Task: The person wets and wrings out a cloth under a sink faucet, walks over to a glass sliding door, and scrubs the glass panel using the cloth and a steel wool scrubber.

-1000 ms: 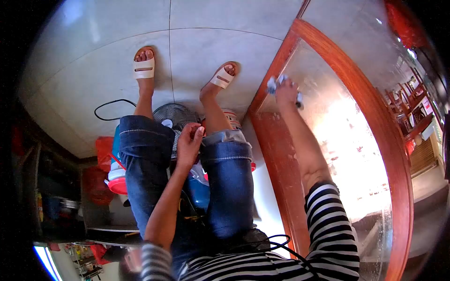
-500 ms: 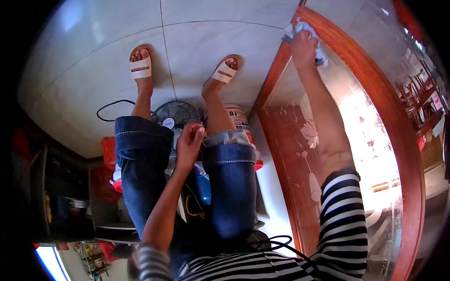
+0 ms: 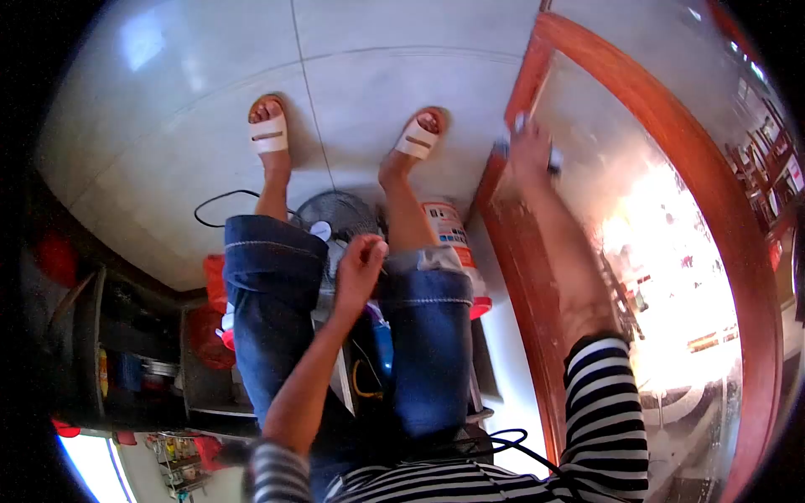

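My right hand [image 3: 530, 152] presses a crumpled whitish-grey cloth [image 3: 553, 161] against the glass pane [image 3: 587, 126] near the upper left part of its reddish-brown wooden frame [image 3: 671, 105]. Parts of the cloth stick out on both sides of the hand, which is slightly blurred. My left hand [image 3: 360, 267] hovers by the knee of the blue jeans [image 3: 423, 335], its fingers curled together; whether anything small is between them cannot be made out.
A dark fan [image 3: 340, 214] and a white and orange bucket [image 3: 449, 226] stand behind the legs. Two feet in white sandals [image 3: 268, 134] rest on the tiled floor [image 3: 193, 126]. Dark shelves [image 3: 142, 369] stand at the left. A black cable [image 3: 222, 197] curves over the floor.
My right hand moved with the cloth up to the frame's top corner, then back down along the left side. My left hand keeps its curled pose. The view has shifted slightly.
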A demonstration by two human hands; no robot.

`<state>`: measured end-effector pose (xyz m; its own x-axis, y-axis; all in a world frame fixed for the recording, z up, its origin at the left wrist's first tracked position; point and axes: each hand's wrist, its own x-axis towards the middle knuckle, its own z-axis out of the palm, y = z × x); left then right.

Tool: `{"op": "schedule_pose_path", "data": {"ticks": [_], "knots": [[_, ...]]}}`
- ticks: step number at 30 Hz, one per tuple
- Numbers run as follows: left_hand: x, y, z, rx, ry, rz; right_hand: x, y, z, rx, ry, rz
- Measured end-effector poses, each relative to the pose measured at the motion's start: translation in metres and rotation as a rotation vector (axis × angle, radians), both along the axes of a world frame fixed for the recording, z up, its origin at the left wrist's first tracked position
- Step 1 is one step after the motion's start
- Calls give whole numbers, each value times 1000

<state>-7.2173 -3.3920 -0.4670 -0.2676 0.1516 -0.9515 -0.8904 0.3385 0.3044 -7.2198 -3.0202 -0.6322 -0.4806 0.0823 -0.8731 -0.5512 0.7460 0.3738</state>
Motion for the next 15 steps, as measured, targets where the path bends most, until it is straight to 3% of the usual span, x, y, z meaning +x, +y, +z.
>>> {"op": "schedule_pose_path", "data": {"ticks": [1,3,4,6,9,12,14,15], "knots": [[-3,3,4,-20,-160,120,-43,1,4,29,-36,54],[-9,-2,2,-5,-110,49,-100,6,1,-1,175,-18],[-6,-3,3,-17,-147,52,-111,11,0,-58,359,-24],[-5,-3,-1,-25,-207,62,-89,10,4,-57,325,40],[2,-8,-5,0,-82,-46,20,0,12,-23,98,87],[-2,-7,-2,-31,-69,10,179,-10,45,-216,174,-109],[-3,-9,-1,-35,-4,-51,228,-28,76,11,-312,-60],[0,-7,-1,-37,28,-81,247,-16,68,34,-244,-136]]}}
